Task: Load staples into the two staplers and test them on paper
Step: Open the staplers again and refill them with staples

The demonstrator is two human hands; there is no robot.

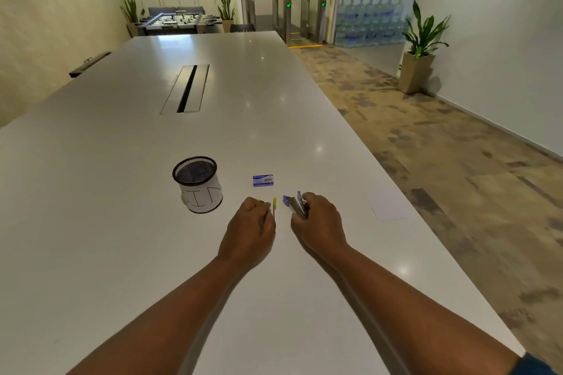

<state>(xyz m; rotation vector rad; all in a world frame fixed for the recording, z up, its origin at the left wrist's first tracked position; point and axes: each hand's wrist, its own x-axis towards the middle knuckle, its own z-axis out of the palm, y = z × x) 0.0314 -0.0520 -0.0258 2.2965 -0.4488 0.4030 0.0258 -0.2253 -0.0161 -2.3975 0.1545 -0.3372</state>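
Observation:
My left hand (249, 227) is closed around a small yellow stapler (274, 205), of which only the yellow tip and a thin metal edge show past the fingers. My right hand (318, 222) grips a small purple stapler (295, 203), its top lifted so the metal staple channel shows. Both hands rest low over the white table (122, 192), a short gap between them. A little beyond them lies a small blue staple box (263, 180), flat on the table. To the right, near the table's edge, lies a white sheet of paper (387, 204), faint against the surface.
A black mesh cup (197, 183) wrapped in a hand-lettered white label stands left of the hands. A cable slot (185, 88) runs along the table's middle, farther off. The table's right edge drops to patterned carpet. Plants, a foosball table and water bottles stand far back.

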